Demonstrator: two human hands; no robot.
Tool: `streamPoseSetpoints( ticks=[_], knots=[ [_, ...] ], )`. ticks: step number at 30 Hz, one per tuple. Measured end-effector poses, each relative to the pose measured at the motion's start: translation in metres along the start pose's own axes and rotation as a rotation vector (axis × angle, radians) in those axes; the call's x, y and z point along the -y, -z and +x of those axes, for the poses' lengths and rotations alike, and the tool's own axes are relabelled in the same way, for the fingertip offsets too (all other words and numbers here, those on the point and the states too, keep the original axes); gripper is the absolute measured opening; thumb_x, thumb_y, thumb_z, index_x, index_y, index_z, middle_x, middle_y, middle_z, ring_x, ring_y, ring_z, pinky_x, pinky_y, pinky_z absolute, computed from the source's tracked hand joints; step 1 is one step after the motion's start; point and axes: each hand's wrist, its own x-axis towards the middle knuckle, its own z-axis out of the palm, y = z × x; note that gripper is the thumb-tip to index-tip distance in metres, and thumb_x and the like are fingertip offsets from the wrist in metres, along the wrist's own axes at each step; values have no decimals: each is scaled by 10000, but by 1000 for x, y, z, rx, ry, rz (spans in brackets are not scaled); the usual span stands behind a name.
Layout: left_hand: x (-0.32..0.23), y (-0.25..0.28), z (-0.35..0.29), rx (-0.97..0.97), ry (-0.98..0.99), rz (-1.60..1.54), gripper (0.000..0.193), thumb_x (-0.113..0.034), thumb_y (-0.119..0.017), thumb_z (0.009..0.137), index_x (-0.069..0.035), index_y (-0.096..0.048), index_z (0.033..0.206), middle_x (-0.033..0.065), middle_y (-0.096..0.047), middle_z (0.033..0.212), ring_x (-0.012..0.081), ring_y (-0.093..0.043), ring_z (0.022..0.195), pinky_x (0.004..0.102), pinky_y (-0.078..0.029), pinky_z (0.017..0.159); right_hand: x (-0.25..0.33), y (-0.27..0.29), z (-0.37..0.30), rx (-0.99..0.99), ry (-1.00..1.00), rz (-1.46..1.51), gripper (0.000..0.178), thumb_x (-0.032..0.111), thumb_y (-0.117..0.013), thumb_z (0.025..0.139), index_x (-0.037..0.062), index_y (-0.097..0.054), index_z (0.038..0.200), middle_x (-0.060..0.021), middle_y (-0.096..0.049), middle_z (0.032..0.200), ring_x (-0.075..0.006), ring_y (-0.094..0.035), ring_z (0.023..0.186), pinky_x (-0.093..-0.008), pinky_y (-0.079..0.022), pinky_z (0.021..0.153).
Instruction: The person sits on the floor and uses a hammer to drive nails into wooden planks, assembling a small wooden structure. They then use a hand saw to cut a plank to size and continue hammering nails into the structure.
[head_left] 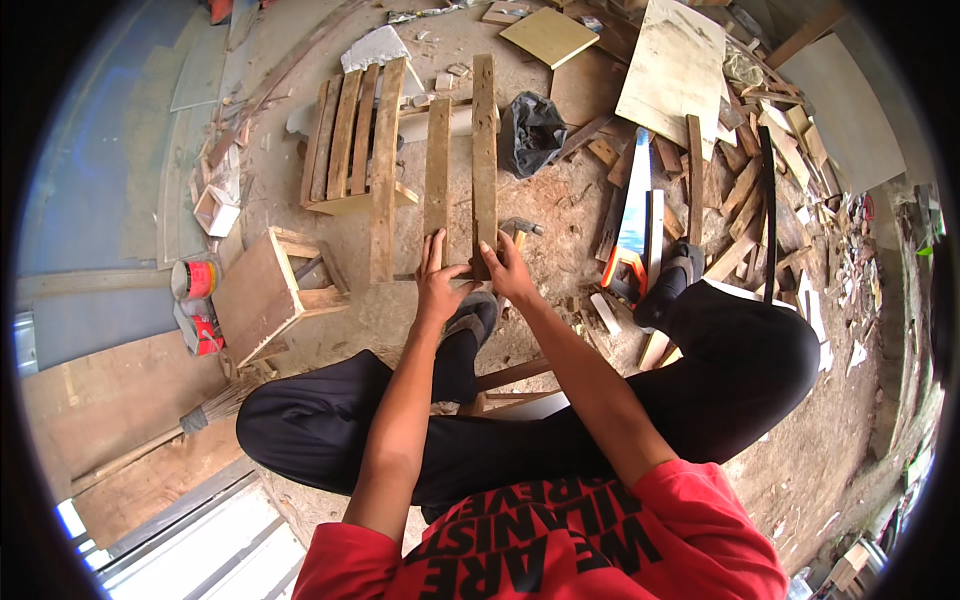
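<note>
Three wooden slats run away from me, side by side. My right hand (508,272) grips the near end of the right slat (484,140), thumb along its face. Just beside it, my left hand (438,288) has its fingers at the near end of the middle slat (437,165), with the thumb reaching across toward the right slat. The left slat (384,190) is untouched and lies against a slatted wooden frame (345,140). A hammer (522,228) shows its head just beyond my right hand; part of its handle is hidden.
A handsaw (631,220) with an orange handle lies by my right foot. Scrap wood (745,190) is piled at right. A black plastic bag (534,134) stands beyond the slats. At left are a wooden stool (262,300), red-labelled cans (195,280) and a broom (215,402).
</note>
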Motion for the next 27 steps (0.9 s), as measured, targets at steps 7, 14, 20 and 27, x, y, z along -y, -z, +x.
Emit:
streamPoseSetpoints(
  ticks=[7, 14, 20, 27],
  knots=[
    [-4, 1, 0, -4, -9, 44, 271, -211, -898, 656, -164, -812, 909, 102, -288, 1622, 355, -263, 1488, 497, -317, 1139, 12, 4, 3, 71, -20, 74, 557, 299, -578, 1036, -29, -381, 1442, -181, -634, 1219, -216, -629, 1087, -339, -519, 897],
    [-2, 2, -2, 3, -5, 47, 268, -218, -896, 664, -163, -812, 913, 96, -286, 1624, 359, -260, 1488, 499, -320, 1138, 15, 3, 1, 66, -1, 41, 556, 297, -580, 1035, -23, -382, 1445, -178, -628, 1226, -218, -633, 1070, -343, -524, 882],
    [-2, 2, -1, 3, 2, 61, 272, -218, -896, 670, -158, -812, 922, 88, -288, 1625, 365, -265, 1486, 507, -324, 1134, 5, 8, 7, 114, 18, -17, 564, 270, -595, 1028, -13, -372, 1462, -161, -619, 1247, -207, -631, 1077, -348, -527, 886],
    [0, 3, -3, 3, 0, 45, 269, -208, -895, 676, -128, -807, 918, 89, -285, 1627, 364, -264, 1488, 517, -323, 1132, 5, 9, 4, 135, -50, 18, 573, 231, -622, 1013, -11, -371, 1469, -148, -621, 1252, -209, -629, 1104, -352, -523, 919]
  ],
)
